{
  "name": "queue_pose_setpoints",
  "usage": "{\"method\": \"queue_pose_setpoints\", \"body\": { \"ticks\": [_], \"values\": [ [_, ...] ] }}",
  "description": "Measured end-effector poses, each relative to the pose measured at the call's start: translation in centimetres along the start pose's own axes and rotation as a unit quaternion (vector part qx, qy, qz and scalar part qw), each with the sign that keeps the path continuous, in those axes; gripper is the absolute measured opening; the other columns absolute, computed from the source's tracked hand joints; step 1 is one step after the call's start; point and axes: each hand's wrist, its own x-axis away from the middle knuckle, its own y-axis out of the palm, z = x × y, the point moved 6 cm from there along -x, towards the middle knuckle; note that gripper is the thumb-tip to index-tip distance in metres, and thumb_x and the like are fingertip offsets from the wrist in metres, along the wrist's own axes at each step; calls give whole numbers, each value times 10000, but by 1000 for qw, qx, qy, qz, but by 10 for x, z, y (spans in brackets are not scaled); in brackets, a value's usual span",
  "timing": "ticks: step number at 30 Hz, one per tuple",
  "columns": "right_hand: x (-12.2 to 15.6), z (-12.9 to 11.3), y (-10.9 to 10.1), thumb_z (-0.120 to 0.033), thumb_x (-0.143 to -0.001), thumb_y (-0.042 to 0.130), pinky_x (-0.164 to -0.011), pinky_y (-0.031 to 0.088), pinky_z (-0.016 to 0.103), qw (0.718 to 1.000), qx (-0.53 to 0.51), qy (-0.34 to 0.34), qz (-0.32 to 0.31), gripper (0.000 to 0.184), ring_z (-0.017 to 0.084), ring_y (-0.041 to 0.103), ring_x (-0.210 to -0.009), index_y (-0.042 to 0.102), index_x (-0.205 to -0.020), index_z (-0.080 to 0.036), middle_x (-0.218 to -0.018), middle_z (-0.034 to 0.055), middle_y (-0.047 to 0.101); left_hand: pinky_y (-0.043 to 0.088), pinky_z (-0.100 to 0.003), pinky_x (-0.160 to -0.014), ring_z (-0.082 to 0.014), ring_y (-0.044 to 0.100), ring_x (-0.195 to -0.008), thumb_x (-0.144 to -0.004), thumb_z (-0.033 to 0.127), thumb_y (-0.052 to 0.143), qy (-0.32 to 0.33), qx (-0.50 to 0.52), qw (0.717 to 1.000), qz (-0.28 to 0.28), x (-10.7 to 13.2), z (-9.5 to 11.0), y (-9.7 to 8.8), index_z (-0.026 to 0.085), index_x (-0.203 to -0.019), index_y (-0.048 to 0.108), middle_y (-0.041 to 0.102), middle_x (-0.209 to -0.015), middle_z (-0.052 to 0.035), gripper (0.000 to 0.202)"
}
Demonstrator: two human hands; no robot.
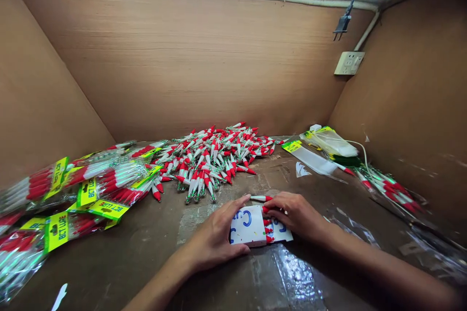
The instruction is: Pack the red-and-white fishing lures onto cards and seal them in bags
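My left hand (pixel 219 233) wraps round the left side of a white card sleeve (pixel 247 226) with blue lettering, thumb along its near edge. Several red lure tips (pixel 269 230) stick out of the sleeve's right end, above a white flap. Over that end, my right hand (pixel 292 209) is closed with its fingertips on a red-tipped fishing lure (pixel 265 208); the fingers partly hide it. One more red-and-white lure (pixel 260 198) lies just behind the sleeve, touching or close to the right fingers. Behind the hands is a heap of loose red-and-white lures (pixel 215 155) with green hooks.
Filled clear lure packets (pixel 91 192) with yellow headers lie piled at left. At right are flat plastic bags (pixel 328 143), a bunch of lures (pixel 390 189) and crumpled clear plastic (pixel 350 226). A plug (pixel 342 26) hangs above, near a wall socket (pixel 349 63).
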Motion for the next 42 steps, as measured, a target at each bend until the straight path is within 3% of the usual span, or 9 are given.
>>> {"method": "queue_pose_setpoints", "body": {
  "ticks": [3,6,11,16,21,24,31,36,42],
  "values": [
    [-2,0,10,-284,-955,653,-789,465,307,998,51,-24,26,105,215,617,-931,744,-948,-233,-949,54,726,386,-513,-1150,-320,452,-1390,-701,291,847,10,0,1000,-1,-1,1,0,358,-1570,209,402,-1579,-71,1080],
    [-3,-4,19,-251,-979,613,-797,450,306,996,48,-70,6,132,203,592,-925,740,-953,-233,-968,52,716,397,-507,-1139,-320,479,-1365,-697,286,850,16,-1,1000,-4,-1,3,-1,358,-1570,210,435,-1554,-72,1085],
    [-3,-3,8,-286,-998,580,-795,444,302,994,19,-103,-25,175,198,588,-918,747,-1014,-235,-961,59,694,399,-506,-1132,-320,481,-1359,-706,291,844,17,-4,1000,-8,0,3,-1,365,-1570,209,435,-1552,-72,1075],
    [-15,28,-10,-298,-998,553,-843,462,332,998,-1,8,70,230,212,611,-933,723,-1117,-198,-969,81,673,366,-519,-1155,-322,453,-1383,-692,252,836,11,6,1000,-9,-2,4,-3,367,-1568,227,412,-1572,-63,1073],
    [-26,51,-5,-333,-928,641,-825,473,330,995,2,73,61,180,216,632,-913,746,-985,-200,-955,65,685,376,-531,-1145,-332,468,-1369,-707,256,820,1,15,1000,-12,-1,5,-4,369,-1561,246,428,-1559,-71,1035],
    [-20,58,-20,-357,-948,594,-746,462,303,989,-27,116,91,207,191,630,-816,712,-962,-188,-902,44,705,375,-523,-1146,-329,466,-1370,-698,245,828,-1,15,1000,-6,-1,4,-4,373,-1561,239,422,-1562,-66,1052],
    [6,64,-48,-381,-899,656,-671,426,261,989,-75,129,-22,190,174,633,-771,721,-928,-205,-873,9,735,413,-476,-1115,-301,517,-1312,-706,238,832,-21,6,1000,11,-2,2,-7,371,-1561,222,467,-1513,-63,1059],
    [6,51,-31,-378,-906,650,-682,442,262,985,-108,122,-53,190,182,654,-782,728,-942,-209,-886,10,748,428,-469,-1099,-304,535,-1287,-713,236,820,-27,4,1000,12,-5,2,-6,353,-1563,227,502,-1473,-73,1042],
    [-4,22,-1,-344,-952,628,-760,452,295,997,-29,68,10,162,204,628,-866,730,-939,-219,-903,46,729,404,-478,-1121,-315,495,-1332,-723,237,807,-9,-3,1000,1,-6,10,-1,356,-1549,249,463,-1515,-71,1005]
  ]
}}
